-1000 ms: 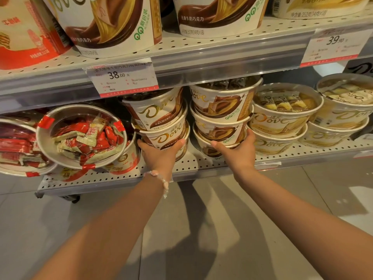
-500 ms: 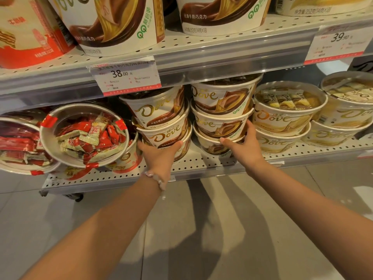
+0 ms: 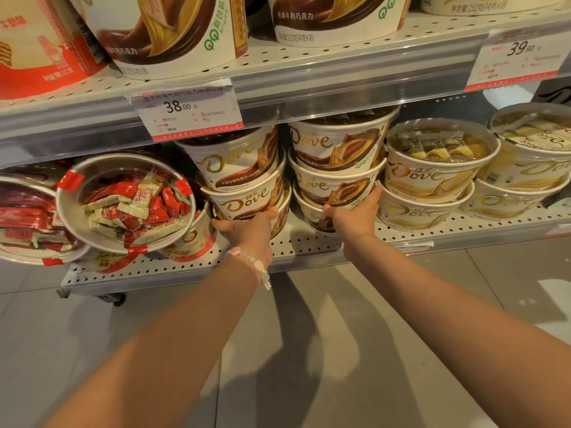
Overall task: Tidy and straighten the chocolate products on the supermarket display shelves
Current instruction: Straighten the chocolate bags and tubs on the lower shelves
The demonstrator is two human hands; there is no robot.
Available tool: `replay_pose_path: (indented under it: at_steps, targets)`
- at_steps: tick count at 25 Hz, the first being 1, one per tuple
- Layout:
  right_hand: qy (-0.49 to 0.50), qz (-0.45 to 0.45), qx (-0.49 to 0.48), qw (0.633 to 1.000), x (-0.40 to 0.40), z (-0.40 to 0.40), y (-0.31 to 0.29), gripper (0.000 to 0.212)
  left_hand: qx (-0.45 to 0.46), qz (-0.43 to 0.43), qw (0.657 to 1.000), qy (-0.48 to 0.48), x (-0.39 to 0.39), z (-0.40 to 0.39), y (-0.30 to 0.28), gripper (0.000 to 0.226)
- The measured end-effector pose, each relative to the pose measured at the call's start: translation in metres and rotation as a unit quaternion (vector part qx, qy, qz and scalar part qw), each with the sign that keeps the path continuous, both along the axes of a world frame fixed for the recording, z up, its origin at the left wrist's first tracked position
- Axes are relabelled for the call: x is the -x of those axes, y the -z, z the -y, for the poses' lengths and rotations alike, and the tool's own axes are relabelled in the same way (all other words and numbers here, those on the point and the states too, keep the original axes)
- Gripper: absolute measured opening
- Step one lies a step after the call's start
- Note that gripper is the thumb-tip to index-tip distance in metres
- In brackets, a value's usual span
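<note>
Two stacks of brown-and-white Dove chocolate tubs stand on the lower shelf (image 3: 309, 242). The left stack (image 3: 238, 168) leans back and to the left. My left hand (image 3: 247, 234) grips its bottom tub (image 3: 280, 222), thumb and fingers spread around the base. The right stack (image 3: 335, 146) is three tubs high. My right hand (image 3: 355, 219) holds its bottom tub (image 3: 310, 213), thumb on the front and fingers wrapped round the right side. Most of both bottom tubs is hidden behind my hands.
Yellow Dove tubs (image 3: 432, 176) are stacked right of my right hand, with more (image 3: 525, 171) further right. A tub of red-wrapped sweets (image 3: 123, 199) lies tipped forward on the left. Large tubs sit on the upper shelf (image 3: 309, 72), which carries price tags (image 3: 185, 109). Grey floor lies below.
My right hand has slid a little round the right side of its bottom tub. My left hand stays on its tub. The view has moved slightly closer.
</note>
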State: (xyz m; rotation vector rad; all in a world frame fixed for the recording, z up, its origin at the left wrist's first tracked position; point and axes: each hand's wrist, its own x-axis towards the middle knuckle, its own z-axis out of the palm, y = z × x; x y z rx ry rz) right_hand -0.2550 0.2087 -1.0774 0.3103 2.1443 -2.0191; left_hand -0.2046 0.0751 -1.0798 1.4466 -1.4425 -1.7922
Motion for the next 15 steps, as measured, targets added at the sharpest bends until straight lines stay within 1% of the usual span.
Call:
replay_pose_path:
  at_steps: [3, 8, 10, 12, 14, 15]
  targets:
    - [-0.047, 0.005, 0.006, 0.999, 0.006, -0.009, -0.002, 0.110, 0.005, 0.047, 0.999, 0.021, 0.001, 0.011, -0.004, 0.108]
    - [-0.067, 0.018, 0.015, 0.997, 0.012, -0.017, -0.007, 0.103, -0.023, 0.041, 0.999, -0.005, 0.005, 0.020, -0.014, 0.090]
    - [-0.081, 0.018, 0.025, 0.996, 0.014, -0.021, -0.007, 0.098, -0.028, 0.040, 0.999, -0.004, 0.004, 0.026, -0.015, 0.089]
    - [-0.095, 0.019, 0.034, 0.995, 0.018, -0.026, -0.008, 0.095, -0.022, 0.065, 0.998, 0.009, 0.004, 0.031, -0.015, 0.089]
    - [-0.109, 0.022, 0.035, 0.993, 0.021, -0.030, -0.009, 0.093, -0.021, 0.038, 0.999, 0.027, 0.000, 0.033, -0.012, 0.086]
    - [-0.115, 0.025, 0.032, 0.993, 0.023, -0.031, -0.010, 0.092, -0.024, 0.019, 0.999, 0.038, -0.003, 0.036, -0.009, 0.079]
